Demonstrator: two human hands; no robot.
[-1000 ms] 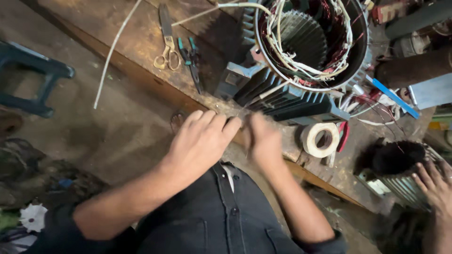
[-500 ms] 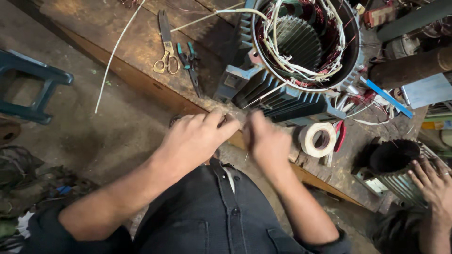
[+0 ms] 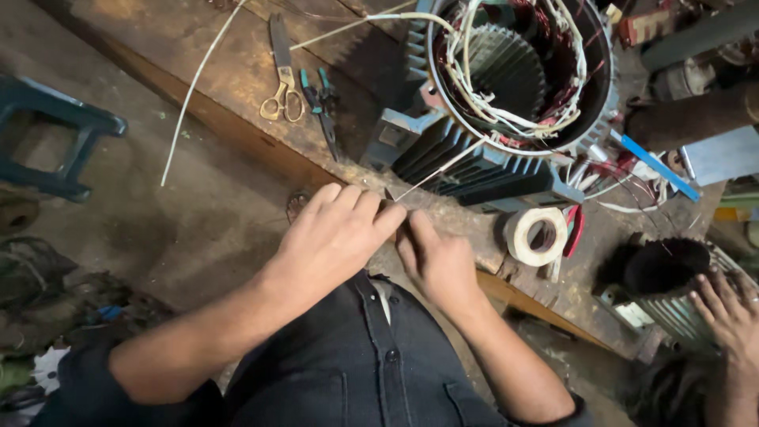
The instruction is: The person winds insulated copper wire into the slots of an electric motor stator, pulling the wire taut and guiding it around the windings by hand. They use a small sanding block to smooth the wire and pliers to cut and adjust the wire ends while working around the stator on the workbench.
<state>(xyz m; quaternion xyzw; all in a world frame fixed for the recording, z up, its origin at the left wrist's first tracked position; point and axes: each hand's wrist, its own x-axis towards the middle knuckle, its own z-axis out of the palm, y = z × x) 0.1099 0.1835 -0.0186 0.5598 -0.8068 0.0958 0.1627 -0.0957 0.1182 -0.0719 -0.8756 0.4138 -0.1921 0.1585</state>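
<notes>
My left hand [image 3: 336, 237] and my right hand [image 3: 435, 261] meet at the near edge of a worn wooden bench [image 3: 190, 55], fingertips pinched together on the end of a thin white lead wire [image 3: 439, 168]. That wire runs up to a finned grey motor stator [image 3: 506, 103] standing open-end up, with copper windings and white sleeved leads looped round its bore. The pinch point itself is hidden by my fingers.
Scissors [image 3: 282, 75] and green-handled pliers [image 3: 320, 107] lie left of the stator. A tape roll [image 3: 536, 235] and red-handled cutters sit right of my hands. Another person's hand [image 3: 731, 312] rests on a second finned motor housing [image 3: 668, 281]. A blue stool [image 3: 55, 130] stands on the floor.
The view has shifted slightly; both hands stay together at the bench edge, fingers working on the wire end. The other person's hand stays on the second housing.
</notes>
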